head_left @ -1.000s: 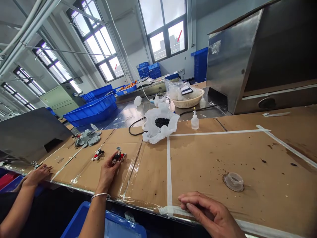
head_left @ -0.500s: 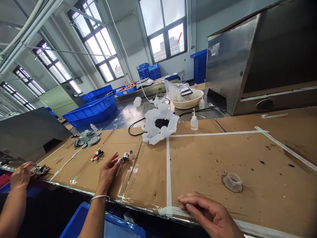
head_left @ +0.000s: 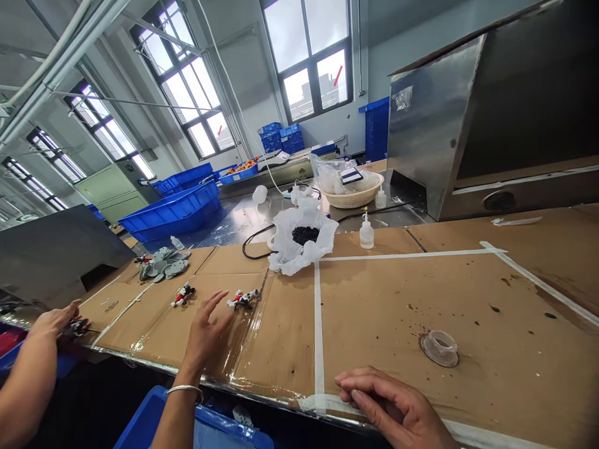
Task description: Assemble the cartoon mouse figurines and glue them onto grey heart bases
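Note:
My left hand (head_left: 206, 330), wearing a metal bangle, hovers over the cardboard-covered table (head_left: 281, 337) with its fingers spread. A small red, white and black figurine (head_left: 242, 299) lies just beyond my fingertips, not touched. A second figurine (head_left: 182, 295) lies further left. My right hand (head_left: 388, 399) rests on the near table edge by the white tape (head_left: 318, 349), loosely curled and holding nothing. At far left, a co-worker's hand (head_left: 55, 319) reaches towards a small dark figurine (head_left: 78, 327).
A heap of grey moulded pieces (head_left: 163, 265) lies at the left. Behind stand a white bag of black granules (head_left: 302, 240), a dropper bottle (head_left: 367, 234) and a woven basket (head_left: 350, 194). A clear plastic ring (head_left: 438, 348) sits on the cardboard. A steel hood (head_left: 435, 125) rises at right.
My left hand has let go of the figurine and drawn back from it. The co-worker's hand has shifted along the table edge. My right hand has barely moved.

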Demonstrator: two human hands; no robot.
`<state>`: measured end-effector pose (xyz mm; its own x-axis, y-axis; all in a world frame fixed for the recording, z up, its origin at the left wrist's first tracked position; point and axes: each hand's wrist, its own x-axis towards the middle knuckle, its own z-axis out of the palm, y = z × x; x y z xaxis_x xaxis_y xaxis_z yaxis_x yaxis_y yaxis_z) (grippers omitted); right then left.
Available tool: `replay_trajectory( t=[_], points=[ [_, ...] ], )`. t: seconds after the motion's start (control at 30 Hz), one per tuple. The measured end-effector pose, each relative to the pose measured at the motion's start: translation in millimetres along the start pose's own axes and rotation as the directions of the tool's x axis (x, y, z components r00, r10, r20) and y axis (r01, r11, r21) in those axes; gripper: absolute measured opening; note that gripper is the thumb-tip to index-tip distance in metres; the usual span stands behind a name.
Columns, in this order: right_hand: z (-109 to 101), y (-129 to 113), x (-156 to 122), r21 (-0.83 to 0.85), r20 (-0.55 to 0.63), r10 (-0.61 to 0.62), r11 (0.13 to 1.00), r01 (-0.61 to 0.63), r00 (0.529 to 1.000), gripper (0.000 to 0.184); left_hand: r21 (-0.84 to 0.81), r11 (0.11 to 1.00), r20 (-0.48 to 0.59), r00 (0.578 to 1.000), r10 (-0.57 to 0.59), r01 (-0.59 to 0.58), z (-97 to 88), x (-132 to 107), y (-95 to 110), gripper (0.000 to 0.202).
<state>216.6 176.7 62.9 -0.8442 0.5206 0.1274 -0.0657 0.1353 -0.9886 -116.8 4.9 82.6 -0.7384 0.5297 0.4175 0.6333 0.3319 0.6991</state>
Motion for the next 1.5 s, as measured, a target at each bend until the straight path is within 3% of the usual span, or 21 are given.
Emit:
replay_trajectory(
  t=[0.13,0.23,0.37,0.57,0.87,1.13,1.27,1.4,1.5],
  points=[
    [0.8,0.0,0.4,0.004,-0.001,0.002,1.000,-0.002,1.000,0.026,0.045,0.999,-0.003,1.000,0.008,-0.008,8.0,9.9,-0.3,0.025],
    [1.8,0.0,0.5,0.010,-0.015,-0.013,1.000,0.014,1.000,0.025,0.031,0.994,-0.049,0.994,-0.101,0.102,10.3,17.1,-10.7,0.023],
    [3.3,-0.1,-0.3,0.020,-0.056,-0.026,0.999,0.027,0.998,0.023,-0.042,0.961,-0.120,0.954,-0.275,0.272,4.1,20.7,-29.8,0.029],
    [1.7,-0.5,-0.5,0.018,-0.012,-0.030,0.999,0.030,0.999,0.021,-0.107,0.895,-0.094,0.892,-0.442,0.433,-5.0,19.0,-46.4,0.028],
    [6.2,3.6,-2.1,0.086,-0.048,-0.027,0.996,0.031,0.998,0.019,-0.068,0.819,-0.120,0.810,-0.573,0.570,-12.1,21.5,-45.5,0.029],
    [3.5,4.0,-2.0,0.044,-0.027,-0.045,0.998,0.046,0.999,0.020,-0.260,0.754,-0.097,0.761,-0.642,0.603,-10.6,20.4,-25.5,0.021],
    [2.5,3.5,-2.4,0.012,-0.026,-0.064,0.998,0.064,0.998,0.018,-0.495,0.689,-0.087,0.758,-0.646,0.530,-2.3,-12.8,11.5,0.014],
    [11.6,-1.4,0.8,0.087,-0.050,-0.041,0.995,0.045,0.998,0.024,-0.717,0.517,-0.008,0.736,-0.677,0.468,27.5,-84.4,60.9,0.044],
    [21.6,-8.6,3.4,0.174,-0.056,0.005,0.985,0.005,0.998,0.036,-0.788,0.366,0.109,0.698,-0.708,0.495,58.5,-138.6,94.4,0.046]
  ],
)
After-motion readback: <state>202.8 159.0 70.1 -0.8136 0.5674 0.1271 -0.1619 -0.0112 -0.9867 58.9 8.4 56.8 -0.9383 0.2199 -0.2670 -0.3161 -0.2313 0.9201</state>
